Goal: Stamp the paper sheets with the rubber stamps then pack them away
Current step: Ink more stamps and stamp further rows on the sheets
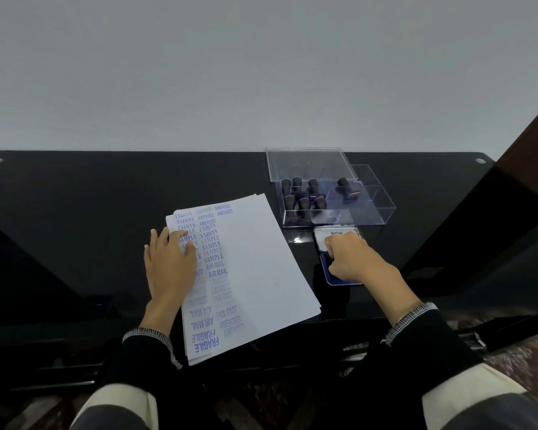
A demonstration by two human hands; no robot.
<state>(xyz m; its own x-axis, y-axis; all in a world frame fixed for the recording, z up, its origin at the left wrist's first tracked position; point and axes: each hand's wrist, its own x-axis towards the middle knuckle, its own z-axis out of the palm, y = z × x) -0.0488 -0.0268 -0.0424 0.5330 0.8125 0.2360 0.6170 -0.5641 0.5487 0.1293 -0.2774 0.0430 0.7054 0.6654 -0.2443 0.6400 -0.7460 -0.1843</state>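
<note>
My right hand curls over the ink pad, whatever it pinches hidden; left fingers lie spread on the paper sheets. Over-inking could smudge them.

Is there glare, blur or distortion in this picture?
Head view: the glossy black table mirrors the pale wall as faint glare; wide-angle bending curves its far edge; the blue stamped words on the white paper sheets look soft near the left hand.

light: dim, cool, even
glare: soft sheen on the glossy black table, bright spot near the clear box
edges: wide-angle bending at the corners
focus: stamped print slightly soft
</note>
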